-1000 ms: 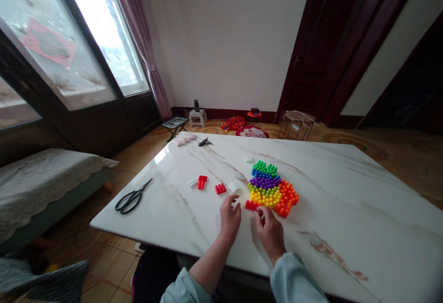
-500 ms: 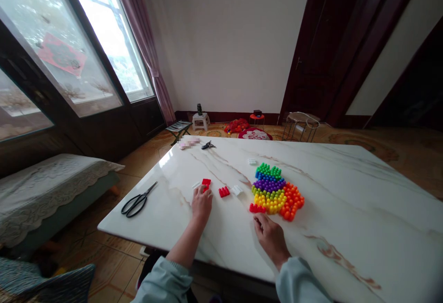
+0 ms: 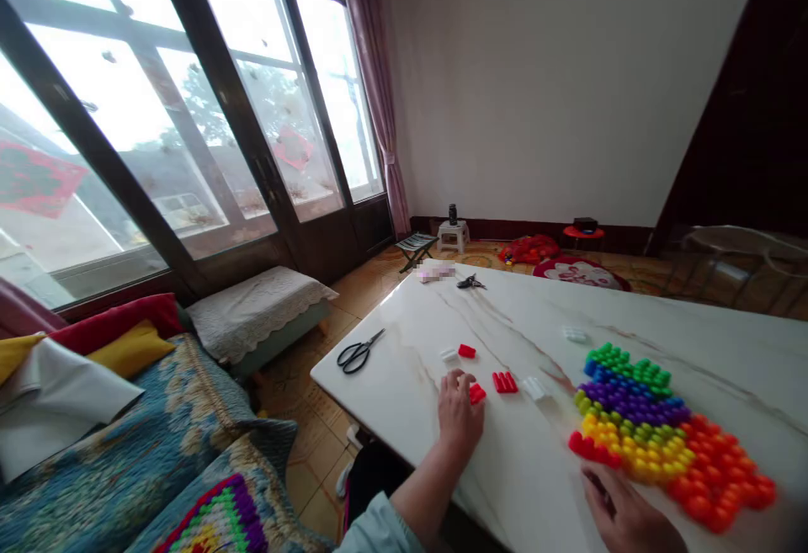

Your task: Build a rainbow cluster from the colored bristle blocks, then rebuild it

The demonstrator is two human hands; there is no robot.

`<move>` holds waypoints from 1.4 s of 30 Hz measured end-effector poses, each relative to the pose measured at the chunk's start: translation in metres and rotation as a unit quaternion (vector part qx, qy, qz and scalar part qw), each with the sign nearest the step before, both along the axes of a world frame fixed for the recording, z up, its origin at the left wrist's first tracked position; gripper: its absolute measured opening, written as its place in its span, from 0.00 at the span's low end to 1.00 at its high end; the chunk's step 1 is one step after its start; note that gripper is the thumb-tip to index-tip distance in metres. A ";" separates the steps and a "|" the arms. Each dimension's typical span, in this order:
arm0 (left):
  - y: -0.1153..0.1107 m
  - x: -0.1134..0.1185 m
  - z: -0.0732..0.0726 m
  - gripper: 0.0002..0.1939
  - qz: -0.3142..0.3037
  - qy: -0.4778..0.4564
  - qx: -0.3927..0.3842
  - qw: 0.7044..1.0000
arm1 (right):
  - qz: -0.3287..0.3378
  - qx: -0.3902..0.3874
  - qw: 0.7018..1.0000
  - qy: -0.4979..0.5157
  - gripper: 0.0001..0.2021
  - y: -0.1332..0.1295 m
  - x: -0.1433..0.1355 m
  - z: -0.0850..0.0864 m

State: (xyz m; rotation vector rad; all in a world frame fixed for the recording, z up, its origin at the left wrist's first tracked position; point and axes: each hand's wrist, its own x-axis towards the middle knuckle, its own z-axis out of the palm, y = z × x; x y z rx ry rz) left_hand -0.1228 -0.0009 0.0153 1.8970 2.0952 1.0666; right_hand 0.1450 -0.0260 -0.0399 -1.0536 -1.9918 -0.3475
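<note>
My left hand rests on the marble-patterned table with its fingers curled at a small red bead block, which shows beside the fingertips. My right hand is closed, its fingers bent inward; whatever they hold, if anything, is hidden. Just beyond it lies a red bead row, against a cluster of round beads in green, blue, purple, olive, yellow and orange bands. Between the hands are a ridged red block and a clear-white block. Another red block lies beyond my left hand.
Black-handled scissors lie near the table's left edge. Small pliers sit at the far edge beside a blurred pinkish item. White pieces lie past my left hand. A patterned sofa stands to the left.
The view has turned left, so the table and beads appear farther right. My left hand has drawn back slightly from the farther red block, with the nearer one at its fingers. My right hand stays by the red row.
</note>
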 end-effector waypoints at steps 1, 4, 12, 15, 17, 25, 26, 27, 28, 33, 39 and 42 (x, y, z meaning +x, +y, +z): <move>0.001 0.000 -0.001 0.15 -0.010 -0.001 -0.005 1.000 | 0.005 0.002 1.000 -0.002 0.15 0.001 0.001 -0.001; 0.000 0.001 -0.002 0.12 -0.043 0.010 -0.029 0.999 | 0.007 -0.008 1.000 0.022 0.17 0.003 0.002 -0.001; -0.027 0.052 -0.014 0.10 -0.240 -0.099 -0.038 0.965 | 0.080 -0.037 0.996 0.007 0.14 0.001 -0.007 0.002; -0.027 0.079 -0.025 0.12 -0.270 -0.161 -0.042 0.948 | 0.097 -0.022 0.995 0.009 0.15 0.004 -0.006 -0.001; -0.023 0.093 -0.030 0.14 -0.246 -0.192 -0.040 0.949 | 0.088 -0.007 0.996 0.018 0.15 0.006 -0.002 -0.005; -0.023 0.103 -0.026 0.09 -0.182 -0.271 0.012 0.945 | 0.052 -0.005 0.998 0.042 0.15 0.006 -0.004 -0.003; -0.024 0.102 -0.024 0.08 -0.178 -0.272 0.015 0.945 | 0.050 -0.010 0.998 0.046 0.16 0.004 -0.006 0.001; -0.025 0.101 -0.024 0.09 -0.176 -0.275 0.011 0.945 | 0.045 -0.016 0.997 0.053 0.16 0.002 -0.008 0.007; -0.025 0.099 -0.023 0.10 -0.176 -0.280 0.003 0.944 | 0.038 -0.023 0.997 0.061 0.15 -0.001 -0.009 0.012; -0.026 0.097 -0.023 0.07 -0.214 -0.295 -0.021 0.931 | -0.049 -0.102 0.975 0.189 0.14 -0.026 0.003 0.040; -0.024 0.094 -0.019 0.10 -0.280 -0.228 -0.018 0.932 | -0.158 -0.222 0.924 0.270 0.14 -0.041 0.028 0.043; -0.026 0.092 -0.016 0.10 -0.290 -0.214 -0.018 0.932 | -0.167 -0.243 0.920 0.260 0.13 -0.035 0.027 0.037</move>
